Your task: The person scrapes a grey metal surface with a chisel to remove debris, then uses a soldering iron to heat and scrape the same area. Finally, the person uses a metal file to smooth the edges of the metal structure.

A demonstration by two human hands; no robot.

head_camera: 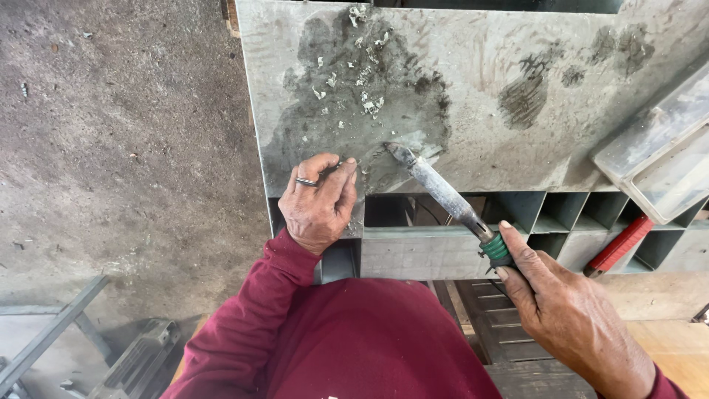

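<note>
A clear rectangular plastic box (657, 159) lies at the right edge of the grey metal desk (480, 81); its contents cannot be made out. A red-handled tool (619, 245) rests in an open compartment below. The right hand (569, 314) has its fingers closed around the green-handled soldering iron (443, 193), tip on the stained, flake-strewn desktop. The left hand (319, 203) pinches a small thin piece beside that tip. Bare concrete floor (118, 148) lies left.

The person wore a dark maroon long-sleeved cloth top (369, 340), its cuffs reaching both wrists. A thin dark metal ring (306, 182) circled one finger of the left hand (319, 207).
</note>
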